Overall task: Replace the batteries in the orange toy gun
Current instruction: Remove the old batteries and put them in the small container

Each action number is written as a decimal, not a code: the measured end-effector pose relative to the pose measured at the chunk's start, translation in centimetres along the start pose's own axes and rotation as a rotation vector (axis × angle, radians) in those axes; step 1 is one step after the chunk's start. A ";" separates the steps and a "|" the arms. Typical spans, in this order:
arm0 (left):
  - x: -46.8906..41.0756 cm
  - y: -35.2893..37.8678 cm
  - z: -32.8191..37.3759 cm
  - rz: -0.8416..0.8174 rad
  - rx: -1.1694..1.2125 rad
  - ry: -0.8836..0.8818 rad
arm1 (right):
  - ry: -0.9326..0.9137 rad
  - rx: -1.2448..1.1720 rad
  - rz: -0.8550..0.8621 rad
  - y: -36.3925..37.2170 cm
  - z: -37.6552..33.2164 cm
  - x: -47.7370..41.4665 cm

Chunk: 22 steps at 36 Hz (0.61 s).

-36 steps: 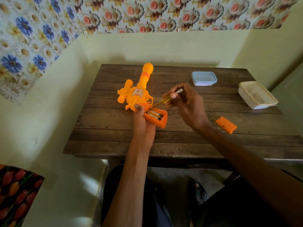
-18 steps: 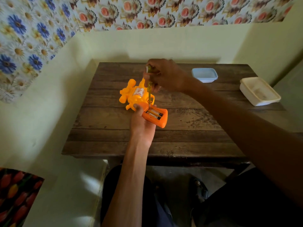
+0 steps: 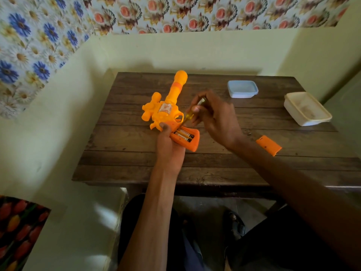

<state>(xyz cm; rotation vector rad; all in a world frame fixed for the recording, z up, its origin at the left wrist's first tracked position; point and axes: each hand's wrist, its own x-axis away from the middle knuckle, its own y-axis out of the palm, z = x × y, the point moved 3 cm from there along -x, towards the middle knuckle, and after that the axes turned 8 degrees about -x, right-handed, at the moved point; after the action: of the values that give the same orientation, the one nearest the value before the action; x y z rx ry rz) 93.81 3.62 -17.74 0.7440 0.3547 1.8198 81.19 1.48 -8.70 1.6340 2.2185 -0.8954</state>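
Observation:
The orange toy gun (image 3: 166,110) lies on the wooden table (image 3: 214,165), barrel pointing away from me. My left hand (image 3: 168,145) grips its handle, thumb on the body. The handle's battery compartment is uncovered and shows two batteries (image 3: 184,135) side by side. My right hand (image 3: 213,116) holds a yellow-handled screwdriver (image 3: 190,116), its tip reaching down to the upper end of the batteries. The orange battery cover (image 3: 269,145) lies loose on the table to the right of my right forearm.
A light blue lidded box (image 3: 242,88) stands at the back of the table. A white open container (image 3: 306,108) sits at the right edge. Walls close in the table at the back and left. My legs are under the near edge.
My right hand came back from above the gun's barrel to the right of the handle, and the screwdriver now slants down to the batteries. My left hand and the gun stayed put.

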 end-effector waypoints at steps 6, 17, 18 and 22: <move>-0.2 -0.2 -0.2 0.086 -0.046 -0.033 | 0.137 0.260 -0.218 0.1 0.9 -5.6; 0.0 -0.1 0.3 0.036 -0.039 -0.019 | 0.299 0.145 -0.459 1.5 1.0 -8.3; 0.1 0.0 0.4 0.031 -0.037 -0.017 | 0.310 0.129 -0.458 1.5 0.9 -8.3; 0.3 0.3 0.3 0.045 -0.015 -0.034 | 0.325 0.153 -0.450 1.5 0.9 -8.6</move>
<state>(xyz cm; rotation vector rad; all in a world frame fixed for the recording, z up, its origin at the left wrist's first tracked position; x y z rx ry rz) 93.75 3.78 -17.24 0.7767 0.3042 1.8475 85.36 -5.50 -5.30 1.4484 2.8832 -0.9809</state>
